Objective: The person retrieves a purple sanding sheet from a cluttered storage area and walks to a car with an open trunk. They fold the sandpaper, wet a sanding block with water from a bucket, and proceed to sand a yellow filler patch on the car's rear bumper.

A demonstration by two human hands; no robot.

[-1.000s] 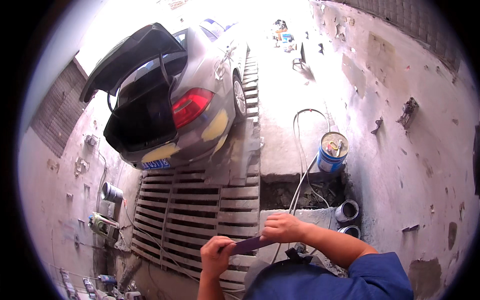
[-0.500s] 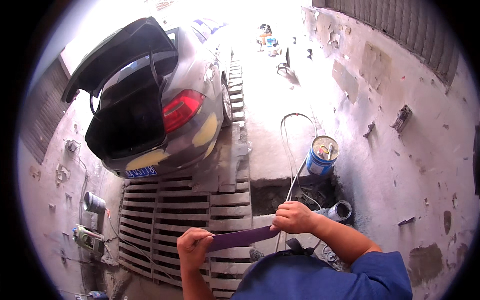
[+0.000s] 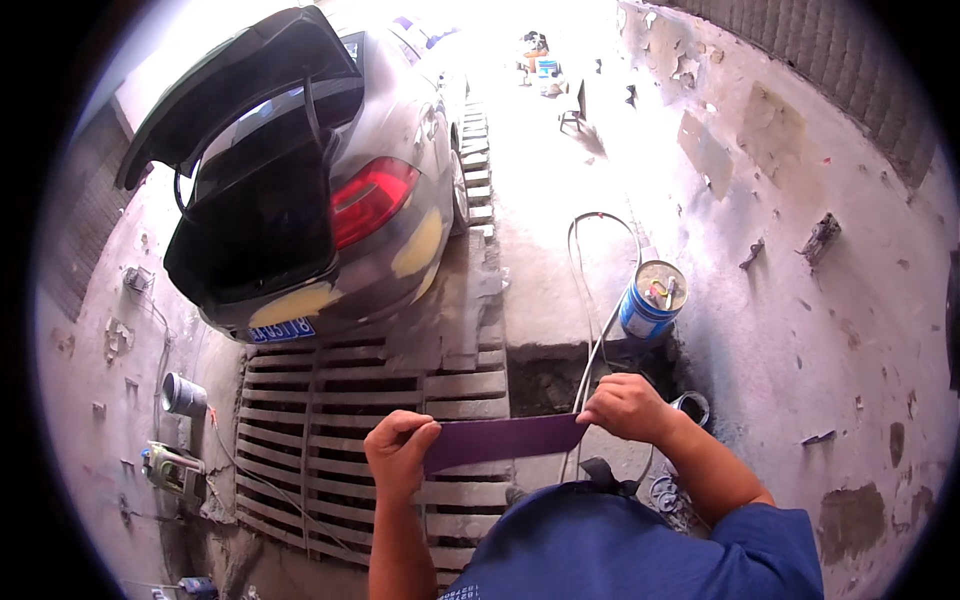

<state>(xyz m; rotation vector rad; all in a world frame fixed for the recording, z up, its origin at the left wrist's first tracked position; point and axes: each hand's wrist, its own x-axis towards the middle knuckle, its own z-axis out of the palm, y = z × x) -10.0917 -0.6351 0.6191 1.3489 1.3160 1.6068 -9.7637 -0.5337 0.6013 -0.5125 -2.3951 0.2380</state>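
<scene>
One thin purple rectangular strip (image 3: pixel 505 443): held out flat before you, nearly level between your left hand (image 3: pixel 397 452) and your right hand (image 3: pixel 630 406), partly above the grey slatted floor grating (image 3: pixel 465 386).
Left fingers: you have thumb and fingers pinched together on the strip's left end.
Right fingers: you pinch the strip's right end the same way, with no visible gap.
Your clothing: a dark-blue short-sleeved shirt (image 3: pixel 640 540), just below the strip in view.
Car ahead, to your left: a grey car (image 3: pixel 350 275) with its black trunk lid (image 3: pixel 250 85) raised, a red tail light (image 3: pixel 373 202), pale yellow patches (image 3: pixel 417 243) on its rear and a blue number plate (image 3: pixel 281 330).
Bucket to your right: a blue-and-white cylindrical bucket (image 3: pixel 652 312), upright near the wall, small objects on its top; a looped pale hose (image 3: pixel 603 214) runs beside it.
Can by your right forearm: a round grey can (image 3: pixel 692 406), partly hidden.
Left wall: another grey cylindrical can (image 3: pixel 185 395), tilted, near its foot.
</scene>
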